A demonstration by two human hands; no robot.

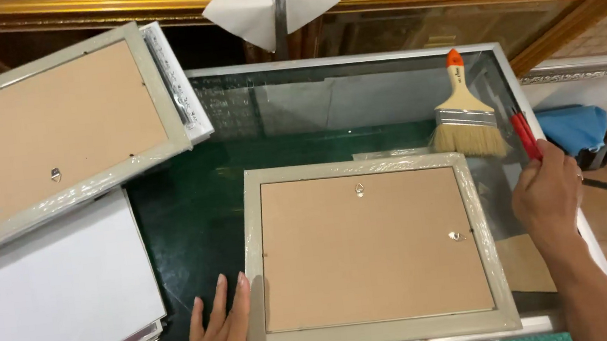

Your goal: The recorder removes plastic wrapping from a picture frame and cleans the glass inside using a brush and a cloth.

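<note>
Pressed flat, fingers spread, the left hand (pixel 225 339) steadies the face-down picture frame (pixel 373 250) on the worktop (pixel 195 221); a red-handled tool (pixel 525 135) is gripped by the right hand (pixel 547 192), presumably for the backing next.

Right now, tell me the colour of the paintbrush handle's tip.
Orange, on the pale wooden-handled paintbrush; head view shows it best.

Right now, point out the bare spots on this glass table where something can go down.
Free: the glass table between the tilted frame and the paintbrush, and the dark strip left of the face-down frame. Crowded: the right edge, where the right hand grips a red tool; the left hand presses the near corner.
</note>
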